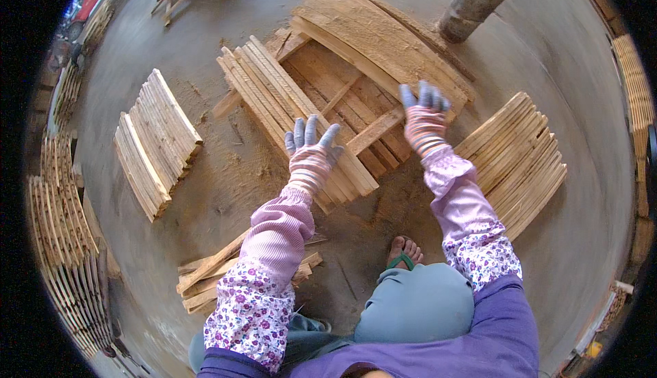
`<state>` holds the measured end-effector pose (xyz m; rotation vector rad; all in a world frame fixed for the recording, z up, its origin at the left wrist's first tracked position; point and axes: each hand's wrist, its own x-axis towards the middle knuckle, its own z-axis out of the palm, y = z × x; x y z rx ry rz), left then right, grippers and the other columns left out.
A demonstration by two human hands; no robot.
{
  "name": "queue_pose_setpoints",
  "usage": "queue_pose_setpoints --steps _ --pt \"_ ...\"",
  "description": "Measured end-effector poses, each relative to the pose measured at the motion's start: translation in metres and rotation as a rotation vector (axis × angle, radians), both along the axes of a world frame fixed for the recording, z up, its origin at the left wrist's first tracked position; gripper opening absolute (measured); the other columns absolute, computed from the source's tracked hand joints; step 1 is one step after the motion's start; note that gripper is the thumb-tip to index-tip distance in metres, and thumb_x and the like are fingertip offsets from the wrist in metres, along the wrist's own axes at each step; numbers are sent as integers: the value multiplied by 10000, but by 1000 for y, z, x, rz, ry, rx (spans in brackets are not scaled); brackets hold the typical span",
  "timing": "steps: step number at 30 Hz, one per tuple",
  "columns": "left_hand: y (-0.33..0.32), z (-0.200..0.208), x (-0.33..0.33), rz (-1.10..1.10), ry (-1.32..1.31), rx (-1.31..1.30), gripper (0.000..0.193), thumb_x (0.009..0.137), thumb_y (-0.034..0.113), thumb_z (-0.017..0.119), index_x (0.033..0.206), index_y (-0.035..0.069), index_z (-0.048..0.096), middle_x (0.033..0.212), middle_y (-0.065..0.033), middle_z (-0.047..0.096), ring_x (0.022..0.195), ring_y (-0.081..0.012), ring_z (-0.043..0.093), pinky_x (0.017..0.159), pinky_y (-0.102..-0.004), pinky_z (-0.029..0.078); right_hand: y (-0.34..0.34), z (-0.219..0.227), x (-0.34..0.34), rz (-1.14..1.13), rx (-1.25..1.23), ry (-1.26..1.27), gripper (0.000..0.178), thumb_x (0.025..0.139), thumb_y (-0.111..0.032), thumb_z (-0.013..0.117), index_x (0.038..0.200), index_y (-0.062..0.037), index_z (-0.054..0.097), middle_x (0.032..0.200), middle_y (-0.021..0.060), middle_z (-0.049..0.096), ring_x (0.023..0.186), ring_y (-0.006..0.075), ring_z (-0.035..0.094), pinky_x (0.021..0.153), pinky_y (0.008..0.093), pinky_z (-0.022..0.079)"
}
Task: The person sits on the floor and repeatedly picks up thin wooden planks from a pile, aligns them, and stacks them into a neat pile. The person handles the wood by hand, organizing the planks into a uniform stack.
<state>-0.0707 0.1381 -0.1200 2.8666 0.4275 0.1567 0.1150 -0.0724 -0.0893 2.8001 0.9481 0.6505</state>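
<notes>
My left hand (311, 152), in a striped knit glove with grey fingertips, lies over a row of narrow wooden strips (268, 95) with its fingers spread. My right hand (425, 119), gloved alike, is at the near right end of a stack of wide planks (366, 32); its fingers are stretched out, and I cannot tell whether they touch the wood. Between the two groups, short crosspieces (376, 130) span a gap with more boards (315, 70) below. No piece is visibly held in either hand.
Stacked strips lie on the concrete floor at left (154, 138) and right (517, 159). Loose offcuts (212, 272) are by my left forearm. A round post (479, 5) rises at the far right. More wood strips (65, 207) line the left side; sawdust covers the floor around the planks.
</notes>
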Motion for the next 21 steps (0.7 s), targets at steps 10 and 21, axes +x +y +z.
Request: queue_pose_setpoints --steps 10,21 --pt "-1 1 1 0 -3 27 576 863 503 680 1408 393 531 1550 -173 365 1439 -444 302 1169 -611 195 -15 -3 18 -277 1056 1831 272 870 36 528 1081 -54 675 953 61 732 742 150 701 578 295 547" --pt "-3 10 1 19 69 -11 560 905 532 620 1432 379 506 1597 -160 295 1489 -415 209 1197 -596 135 24 37 -70 195 -305 1236 1079 775 -51 696 1606 -274 44 1345 283 558 1204 423 587 988 457 505"
